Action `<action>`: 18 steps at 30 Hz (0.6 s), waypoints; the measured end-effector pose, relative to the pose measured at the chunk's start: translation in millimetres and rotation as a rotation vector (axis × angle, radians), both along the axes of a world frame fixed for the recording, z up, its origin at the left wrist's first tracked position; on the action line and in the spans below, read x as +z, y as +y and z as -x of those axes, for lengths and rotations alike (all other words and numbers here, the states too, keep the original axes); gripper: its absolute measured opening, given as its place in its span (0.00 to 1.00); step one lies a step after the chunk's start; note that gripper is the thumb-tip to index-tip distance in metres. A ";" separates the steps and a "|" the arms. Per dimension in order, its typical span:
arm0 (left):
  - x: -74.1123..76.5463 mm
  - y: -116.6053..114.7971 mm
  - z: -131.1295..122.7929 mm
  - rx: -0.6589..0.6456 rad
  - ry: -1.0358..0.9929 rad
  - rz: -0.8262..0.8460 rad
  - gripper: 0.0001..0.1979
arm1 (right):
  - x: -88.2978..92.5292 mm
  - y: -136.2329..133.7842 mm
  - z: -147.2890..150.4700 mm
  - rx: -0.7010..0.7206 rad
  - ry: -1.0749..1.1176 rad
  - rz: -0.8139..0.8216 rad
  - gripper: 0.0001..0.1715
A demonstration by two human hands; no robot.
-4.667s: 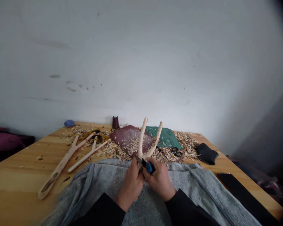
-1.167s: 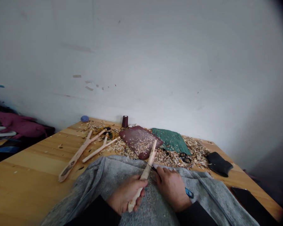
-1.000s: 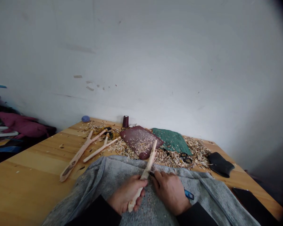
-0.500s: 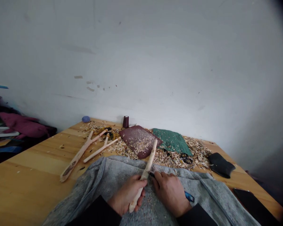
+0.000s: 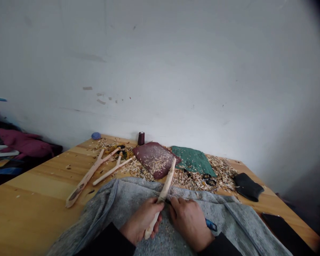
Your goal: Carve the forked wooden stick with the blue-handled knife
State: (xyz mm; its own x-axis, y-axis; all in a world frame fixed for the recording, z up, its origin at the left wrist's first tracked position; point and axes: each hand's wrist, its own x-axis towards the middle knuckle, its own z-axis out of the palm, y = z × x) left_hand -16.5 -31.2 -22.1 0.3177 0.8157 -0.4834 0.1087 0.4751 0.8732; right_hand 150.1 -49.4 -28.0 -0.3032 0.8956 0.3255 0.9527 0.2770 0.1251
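Note:
My left hand (image 5: 142, 222) is closed around a pale, peeled forked stick (image 5: 167, 179) that slants up and away over a grey cloth (image 5: 114, 206). My right hand (image 5: 188, 222) grips a knife with a blue handle (image 5: 210, 225); its blade end meets the stick just above my left thumb. Only one prong of the fork shows from this angle. Fine shavings dot the cloth around both hands.
On the wooden table (image 5: 29, 192) lie two more carved forked sticks (image 5: 89, 174), a heap of wood shavings (image 5: 216, 174), a maroon pad (image 5: 154, 158), a green cloth (image 5: 193, 160), a dark thread spool (image 5: 141, 138), a black pouch (image 5: 248, 186) and a dark strip (image 5: 282, 233).
The stick stood upright with both prongs showing earlier; now it lies slanted in my left hand. Over the last second the knife hand slid slightly left along the stick.

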 end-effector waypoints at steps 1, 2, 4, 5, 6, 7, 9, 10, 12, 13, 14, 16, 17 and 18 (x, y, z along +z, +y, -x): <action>0.2 0.0 0.1 -0.006 0.001 -0.005 0.06 | 1.4 1.3 -1.4 -0.016 0.008 0.001 0.09; 0.4 -0.1 0.1 -0.012 0.001 -0.011 0.05 | 2.9 3.4 -3.5 -0.044 0.013 -0.002 0.10; 1.1 -0.2 -0.2 -0.024 0.008 -0.023 0.06 | 5.0 8.3 -8.5 -0.121 0.015 -0.007 0.12; 1.4 -0.2 -0.4 -0.027 0.013 -0.027 0.07 | 5.4 10.2 -10.4 -0.151 0.012 -0.002 0.13; 1.7 -0.1 -0.6 -0.027 0.018 -0.029 0.08 | 5.3 11.3 -11.4 -0.167 0.008 0.006 0.13; 1.9 -0.1 -0.8 -0.028 0.025 -0.027 0.08 | 4.8 11.3 -11.3 -0.166 0.003 0.014 0.13; 2.4 -0.2 -1.0 -0.024 0.036 -0.022 0.08 | 3.2 8.7 -8.4 -0.127 -0.007 0.024 0.13; 2.6 -0.4 -1.0 -0.023 0.031 -0.023 0.08 | 2.4 6.6 -6.2 -0.102 -0.009 0.026 0.13; 3.1 -1.0 -1.0 -0.018 0.018 -0.023 0.07 | 2.1 3.0 -2.8 -0.065 -0.009 0.029 0.12; 3.3 -1.4 -0.9 -0.015 0.007 -0.023 0.08 | 2.5 2.2 -2.1 -0.055 -0.006 0.031 0.11; 3.6 -1.8 -0.9 -0.009 -0.003 -0.023 0.08 | 3.3 2.4 -2.5 -0.052 -0.003 0.032 0.11; 4.2 -2.6 -1.1 -0.002 -0.009 -0.014 0.08 | 5.3 5.6 -5.7 -0.069 0.001 0.024 0.11; 4.5 -2.9 -1.2 -0.002 -0.007 -0.009 0.08 | 6.0 8.0 -8.1 -0.093 0.001 0.014 0.12; 5.0 -3.1 -1.4 0.001 -0.005 -0.010 0.07 | 6.4 10.5 -10.5 -0.125 -0.001 0.003 0.12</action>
